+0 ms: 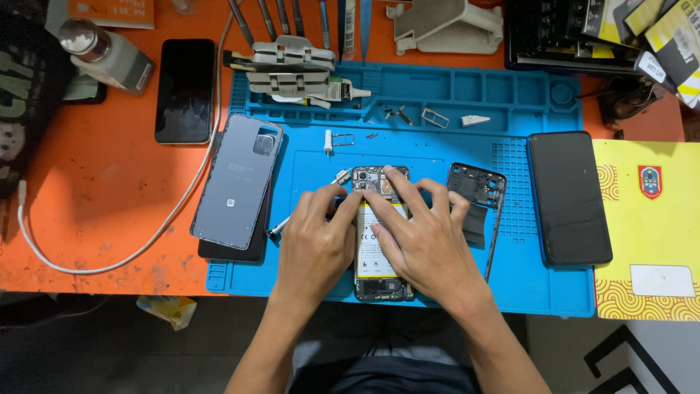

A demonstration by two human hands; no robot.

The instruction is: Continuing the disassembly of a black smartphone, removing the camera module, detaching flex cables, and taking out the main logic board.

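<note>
- Pressed under both hands, the opened smartphone [379, 241] is held flat on the blue repair mat [437, 292].
- Left hand [313, 244] also grips a screwdriver [279, 228].
- Right hand [426, 244] fingers are spread over the phone's battery [370, 252].

— What could you see of the person's own body?

— Two forearms came up from the near edge, ending in the left hand [315, 244] and the right hand [426, 241]. Both hands were bare: no gloves, no rings that I could make out, no watch or band at either wrist.

— Sleeves?

— None showed. The forearms were uncovered right down to the near edge.

— Nails?

— Short and unpainted, as far as they showed.

— Any clothing at all?

— Between the arms, at the near edge, there was dark grey-blue cloth with a paler grey patch above it. I couldn't tell which garment it was.
</note>
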